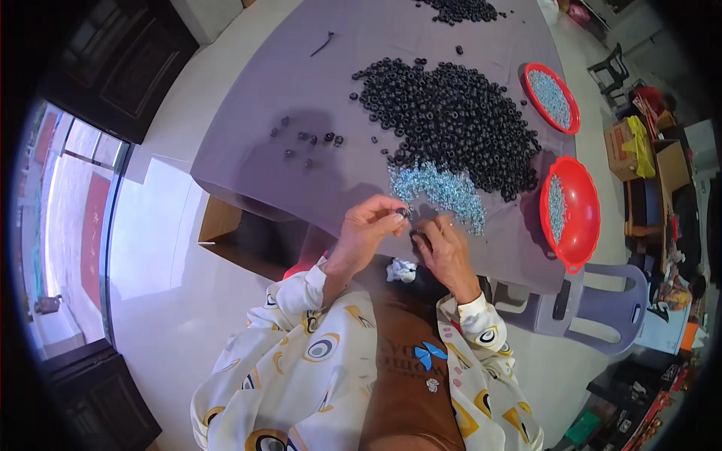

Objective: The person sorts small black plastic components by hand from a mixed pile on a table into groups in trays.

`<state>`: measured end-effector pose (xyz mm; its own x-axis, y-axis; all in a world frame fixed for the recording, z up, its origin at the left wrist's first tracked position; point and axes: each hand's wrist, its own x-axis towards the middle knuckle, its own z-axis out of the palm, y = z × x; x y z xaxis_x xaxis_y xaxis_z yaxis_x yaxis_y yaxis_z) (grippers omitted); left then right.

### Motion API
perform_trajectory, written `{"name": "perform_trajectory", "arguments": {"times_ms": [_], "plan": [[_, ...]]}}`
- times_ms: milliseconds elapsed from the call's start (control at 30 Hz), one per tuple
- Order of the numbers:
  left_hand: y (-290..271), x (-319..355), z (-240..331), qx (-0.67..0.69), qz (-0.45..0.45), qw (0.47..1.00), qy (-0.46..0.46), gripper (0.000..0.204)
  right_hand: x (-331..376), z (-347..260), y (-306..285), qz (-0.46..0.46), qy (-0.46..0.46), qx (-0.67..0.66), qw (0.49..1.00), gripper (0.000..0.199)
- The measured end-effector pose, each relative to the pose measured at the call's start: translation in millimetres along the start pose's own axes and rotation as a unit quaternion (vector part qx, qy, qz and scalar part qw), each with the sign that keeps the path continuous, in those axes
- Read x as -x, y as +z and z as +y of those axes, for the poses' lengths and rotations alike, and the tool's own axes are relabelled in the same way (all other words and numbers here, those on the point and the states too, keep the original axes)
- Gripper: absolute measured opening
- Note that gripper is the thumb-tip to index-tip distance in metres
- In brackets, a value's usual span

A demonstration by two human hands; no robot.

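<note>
My left hand (368,229) is raised over the near edge of a table with a grey cloth (301,90), its fingertips pinched on a small black ring (404,214). My right hand (444,252) sits just right of it, fingers curled around another small dark piece (418,239). Directly beyond both hands lies a heap of small light-blue pieces (440,192). Behind that spreads a big pile of black rings (451,120).
Two red bowls (571,225) (553,98) with blue pieces stand at the table's right edge. A few loose black rings (308,143) lie left of the pile. A grey plastic chair (594,316) stands right of me, a crumpled white scrap (401,270) under my hands.
</note>
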<state>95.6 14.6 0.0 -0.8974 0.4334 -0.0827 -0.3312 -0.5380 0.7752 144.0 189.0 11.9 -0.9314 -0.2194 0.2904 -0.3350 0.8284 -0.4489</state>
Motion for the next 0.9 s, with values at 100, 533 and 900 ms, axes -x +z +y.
{"name": "perform_trajectory", "arguments": {"times_ms": [100, 533, 900], "plan": [[-4, 6, 2, 0.006, 0.005, 1.000, -0.013, 0.013, -15, 12, 1, 0.023, -0.008, 0.081, 0.996, 0.015], [-10, 11, 7, -0.022, -0.020, 0.999, 0.010, 0.013, -174, 19, 70, -0.030, -0.054, 0.109, 0.992, 0.011], [-12, 9, 9, -0.008, -0.022, 1.000, 0.019, 0.011, -142, -4, 5, -0.056, 0.097, -0.371, 0.922, 0.006]]}}
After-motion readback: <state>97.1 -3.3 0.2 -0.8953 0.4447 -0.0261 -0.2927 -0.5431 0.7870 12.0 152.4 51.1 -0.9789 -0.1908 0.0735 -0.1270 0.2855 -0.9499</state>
